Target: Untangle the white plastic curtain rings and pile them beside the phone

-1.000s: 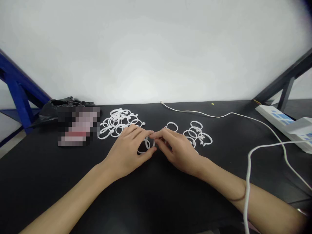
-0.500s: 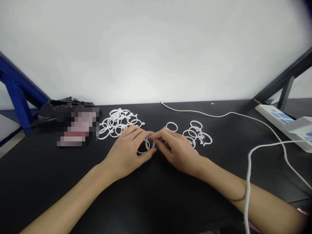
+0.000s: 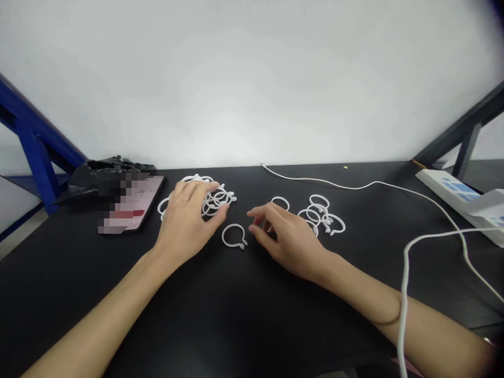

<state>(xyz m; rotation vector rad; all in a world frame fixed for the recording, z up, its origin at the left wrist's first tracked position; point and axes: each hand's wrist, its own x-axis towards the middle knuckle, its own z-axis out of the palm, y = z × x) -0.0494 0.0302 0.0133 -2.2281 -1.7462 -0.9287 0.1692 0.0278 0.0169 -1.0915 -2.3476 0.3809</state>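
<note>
Reaching with our left hand (image 3: 185, 218) spread over the ring pile (image 3: 212, 199) (right hand (image 3: 283, 233) loose, empty), we risk snagging tangled rings and dragging several.

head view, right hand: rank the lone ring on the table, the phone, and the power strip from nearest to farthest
From the right hand:
1. Lone white ring, lying flat just off its fingertips, between the two hands.
2. Phone, across on the left, beyond the left hand that covers the big ring pile.
3. Power strip, at the table's far right edge.
</note>
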